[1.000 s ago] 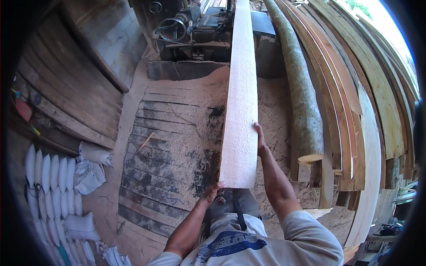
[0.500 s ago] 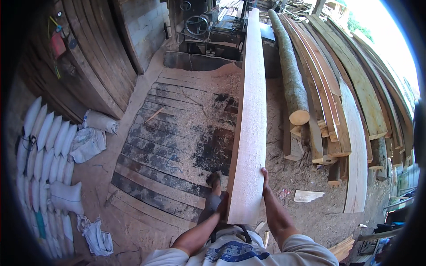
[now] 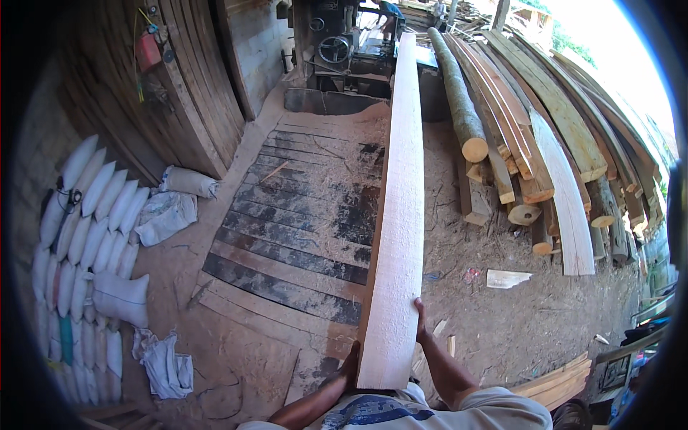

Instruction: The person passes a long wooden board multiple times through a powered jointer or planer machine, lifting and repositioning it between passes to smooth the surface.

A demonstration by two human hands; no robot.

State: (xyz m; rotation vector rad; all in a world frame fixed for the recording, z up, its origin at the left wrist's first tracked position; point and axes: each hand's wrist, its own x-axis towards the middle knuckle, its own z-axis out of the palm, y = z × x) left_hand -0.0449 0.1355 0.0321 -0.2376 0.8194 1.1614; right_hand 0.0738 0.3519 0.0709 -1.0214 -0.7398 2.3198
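Observation:
A long, pale, rough-sawn wooden beam runs away from my body, its near end close to my shirt. My left hand grips the beam's left side near this end, its fingers mostly hidden behind the wood. On the opposite side my right hand presses against the beam, thumb up along the edge. The far end of the beam reaches the sawing machine, a dark machine with a handwheel. Whether that end rests on the machine's table I cannot tell.
A debarked log and stacked planks lie to the right. Sawdust covers the slatted floor boards on the left. White filled sacks are piled at far left. Cut boards lie near right. Someone in blue stands beyond the machine.
The beam's near end and both hands sit lower in the picture, and the surroundings have shifted. A foot left of the beam has gone from view. Someone in blue now shows beyond the machine.

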